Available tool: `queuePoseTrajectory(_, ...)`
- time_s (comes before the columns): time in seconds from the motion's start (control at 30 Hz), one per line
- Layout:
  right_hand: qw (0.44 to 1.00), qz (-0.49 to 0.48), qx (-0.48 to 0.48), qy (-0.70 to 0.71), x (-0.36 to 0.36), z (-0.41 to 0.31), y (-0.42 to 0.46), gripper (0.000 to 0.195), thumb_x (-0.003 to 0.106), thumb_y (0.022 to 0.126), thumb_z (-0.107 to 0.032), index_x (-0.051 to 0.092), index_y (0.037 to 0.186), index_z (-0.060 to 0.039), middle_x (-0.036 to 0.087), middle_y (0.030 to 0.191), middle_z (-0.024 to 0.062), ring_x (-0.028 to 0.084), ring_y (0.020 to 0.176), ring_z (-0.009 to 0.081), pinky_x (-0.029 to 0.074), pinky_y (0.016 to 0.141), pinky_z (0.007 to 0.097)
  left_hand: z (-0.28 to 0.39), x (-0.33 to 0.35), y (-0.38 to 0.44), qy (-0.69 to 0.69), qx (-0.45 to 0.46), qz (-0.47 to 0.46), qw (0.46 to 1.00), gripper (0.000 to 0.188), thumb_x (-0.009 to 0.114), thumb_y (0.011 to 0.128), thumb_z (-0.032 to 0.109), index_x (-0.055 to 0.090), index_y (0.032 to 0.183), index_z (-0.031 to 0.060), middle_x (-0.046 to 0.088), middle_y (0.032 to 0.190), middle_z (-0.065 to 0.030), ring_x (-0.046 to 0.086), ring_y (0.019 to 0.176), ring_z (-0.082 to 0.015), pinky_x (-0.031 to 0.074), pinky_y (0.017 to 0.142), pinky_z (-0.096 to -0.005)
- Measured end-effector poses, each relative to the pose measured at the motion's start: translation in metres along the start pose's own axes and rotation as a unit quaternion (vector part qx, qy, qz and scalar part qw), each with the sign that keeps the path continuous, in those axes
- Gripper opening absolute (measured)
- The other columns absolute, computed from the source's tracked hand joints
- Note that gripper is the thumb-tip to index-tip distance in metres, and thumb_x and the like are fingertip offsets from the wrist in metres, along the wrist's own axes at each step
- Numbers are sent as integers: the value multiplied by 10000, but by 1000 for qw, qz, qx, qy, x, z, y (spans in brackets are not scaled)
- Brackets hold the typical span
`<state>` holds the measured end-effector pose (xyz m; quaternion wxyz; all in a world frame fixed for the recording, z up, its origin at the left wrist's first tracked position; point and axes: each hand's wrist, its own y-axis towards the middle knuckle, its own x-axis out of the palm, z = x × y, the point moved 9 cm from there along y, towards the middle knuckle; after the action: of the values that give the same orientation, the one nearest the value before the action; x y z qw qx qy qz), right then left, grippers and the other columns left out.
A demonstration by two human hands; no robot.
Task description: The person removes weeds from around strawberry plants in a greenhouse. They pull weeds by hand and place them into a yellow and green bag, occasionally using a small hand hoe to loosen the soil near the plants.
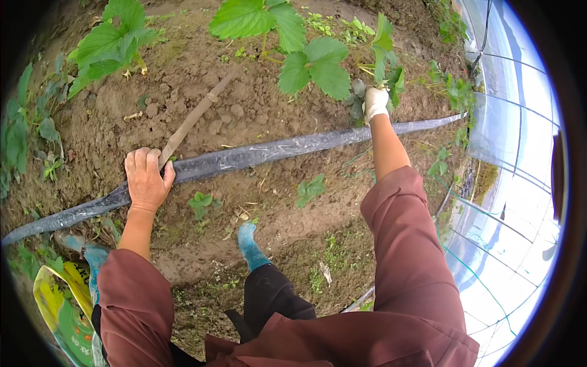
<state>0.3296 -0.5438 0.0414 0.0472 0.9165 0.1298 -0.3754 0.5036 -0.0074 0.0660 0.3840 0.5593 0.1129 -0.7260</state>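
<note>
My bare left hand (147, 176) is closed around the near end of a wooden stick (197, 114). It slants away across the soil, and its far tip lies by the base of a leafy strawberry plant (263, 25). My right hand (377, 102), in a white glove, grips another strawberry plant (394, 80) low among its leaves. The fingertips are hidden there. Dark, wilted-looking leaves (357, 98) hang beside the glove. A flat black irrigation hose (257, 155) runs across the bed beneath both forearms.
More strawberry plants grow at the upper left (110, 48) and far right. My blue boots (250, 245) stand on the near soil among small weeds. A yellow and green printed bag (69, 316) lies at lower left. Thin green cord (477, 275) and plastic greenhouse sheeting (509, 183) are on the right.
</note>
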Motion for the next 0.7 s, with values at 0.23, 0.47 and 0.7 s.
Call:
queuePoseTrajectory(0.23,997,-11,-76,2,9,-27,-5,211,506,770,-175,544,915,-26,567,837,68,460,669,137,385,608,280,0,-5,0,2,4,3,1000,350,609,630,155,426,910,55,421,854,-111,415,782,-288,346,706,-403)
queuePoseTrajectory(0.47,856,-100,-289,-418,3,-3,58,290,407,781,-204,548,986,-53,576,955,117,518,858,313,400,767,354,15,7,9,-23,6,16,1000,354,608,634,159,422,916,53,420,851,-115,411,791,-288,345,711,-406)
queuePoseTrajectory(0.7,824,-59,-270,-494,35,-61,-61,248,392,736,-88,563,910,-44,577,793,169,567,740,312,441,666,383,0,0,1,8,-6,-5,1000,342,601,636,158,426,908,48,422,859,-120,408,807,-296,341,728,-409)
